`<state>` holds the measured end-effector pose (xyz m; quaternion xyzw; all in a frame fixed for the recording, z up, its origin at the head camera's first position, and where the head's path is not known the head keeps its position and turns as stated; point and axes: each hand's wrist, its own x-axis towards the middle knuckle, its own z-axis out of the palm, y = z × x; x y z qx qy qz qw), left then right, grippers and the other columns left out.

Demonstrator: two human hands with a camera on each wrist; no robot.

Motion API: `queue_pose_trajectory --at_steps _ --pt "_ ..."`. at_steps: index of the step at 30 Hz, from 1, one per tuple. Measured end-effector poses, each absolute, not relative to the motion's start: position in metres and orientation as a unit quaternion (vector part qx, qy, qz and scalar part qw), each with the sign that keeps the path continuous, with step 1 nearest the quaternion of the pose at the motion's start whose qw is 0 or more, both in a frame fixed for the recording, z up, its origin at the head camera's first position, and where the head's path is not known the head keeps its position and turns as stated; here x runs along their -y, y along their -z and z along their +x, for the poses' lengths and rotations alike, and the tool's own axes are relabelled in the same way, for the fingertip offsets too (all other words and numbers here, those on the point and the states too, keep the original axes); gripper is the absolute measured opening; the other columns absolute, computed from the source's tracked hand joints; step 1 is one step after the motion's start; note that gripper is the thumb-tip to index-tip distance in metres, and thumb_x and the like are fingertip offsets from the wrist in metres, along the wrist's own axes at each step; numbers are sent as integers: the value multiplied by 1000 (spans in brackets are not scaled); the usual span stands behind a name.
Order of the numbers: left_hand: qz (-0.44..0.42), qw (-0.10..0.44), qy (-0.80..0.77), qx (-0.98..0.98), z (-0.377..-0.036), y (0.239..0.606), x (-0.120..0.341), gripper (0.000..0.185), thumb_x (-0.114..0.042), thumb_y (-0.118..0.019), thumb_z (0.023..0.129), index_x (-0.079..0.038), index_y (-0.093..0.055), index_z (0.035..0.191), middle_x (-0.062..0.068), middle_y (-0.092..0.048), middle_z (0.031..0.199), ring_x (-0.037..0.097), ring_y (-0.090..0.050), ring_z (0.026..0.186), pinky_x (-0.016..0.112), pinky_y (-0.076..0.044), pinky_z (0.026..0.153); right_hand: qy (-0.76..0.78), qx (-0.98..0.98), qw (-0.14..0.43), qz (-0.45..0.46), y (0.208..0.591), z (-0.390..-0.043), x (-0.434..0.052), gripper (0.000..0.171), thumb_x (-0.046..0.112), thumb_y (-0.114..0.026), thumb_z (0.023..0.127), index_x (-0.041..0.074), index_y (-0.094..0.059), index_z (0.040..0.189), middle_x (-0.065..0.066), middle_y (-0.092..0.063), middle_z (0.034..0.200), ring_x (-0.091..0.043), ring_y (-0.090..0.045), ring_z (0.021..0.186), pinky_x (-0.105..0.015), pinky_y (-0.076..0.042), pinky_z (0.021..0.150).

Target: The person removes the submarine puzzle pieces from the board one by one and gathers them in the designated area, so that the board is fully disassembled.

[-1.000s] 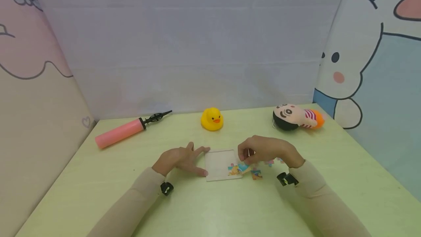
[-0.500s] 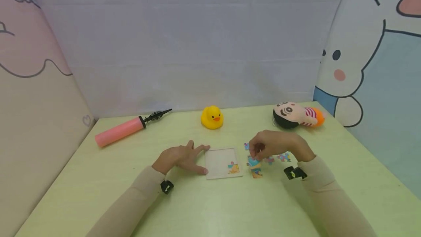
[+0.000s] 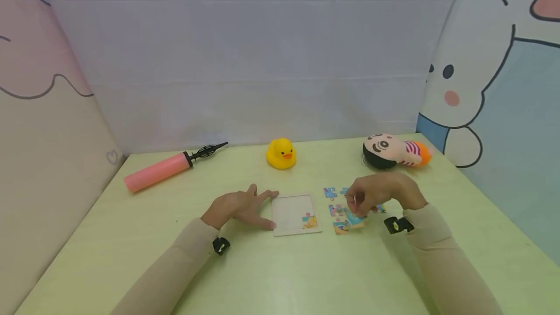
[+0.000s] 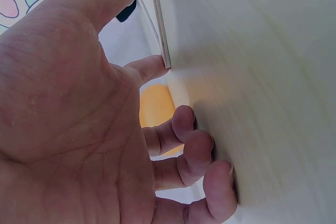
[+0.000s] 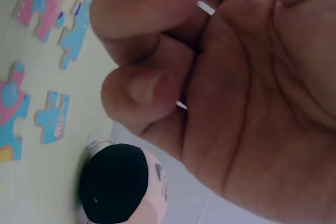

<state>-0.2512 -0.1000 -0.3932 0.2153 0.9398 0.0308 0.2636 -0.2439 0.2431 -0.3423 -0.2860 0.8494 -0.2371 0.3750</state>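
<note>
I read the light green bench [image 3: 280,276] as the largest item; it carries everything below. At its far left lies a pink hand pump [image 3: 163,170] with a black nozzle. A plush doll [image 3: 393,152] lies on its side at the far right, and a yellow rubber duck [image 3: 281,154] sits between the two, near the back wall.

The puzzle tray [image 3: 294,210] lies flat at bench centre, in front of the duck. One coloured piece is seated in its near right corner. The left hand [image 3: 240,208] rests on the bench at the tray's left edge. Its grip is spread: forefinger and thumb lie straight against the tray's edge, and the left wrist view shows the remaining fingers loosely curled on the bench, holding nothing.

The loose puzzle pieces [image 3: 339,210] lie scattered just right of the tray. The right hand [image 3: 376,193] hovers over them, fingers curled downward. Its grip pinches one puzzle piece [image 3: 355,219] between thumb and fingertips, low over the bench beside the others.
</note>
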Motion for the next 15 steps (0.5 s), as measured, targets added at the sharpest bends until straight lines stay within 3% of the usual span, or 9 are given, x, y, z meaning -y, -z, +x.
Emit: queue_pose_trajectory --at_steps 15 --pt "218 260 -34 -940 -251 393 99 88 -69 -64 85 -40 -24 157 19 -36 138 33 -57 95 52 -48 84 212 -847 433 -223 359 -252 -251 11 -6 -70 83 3 -64 82 4 -56 73 -9 -42 52 -23 -34 52"
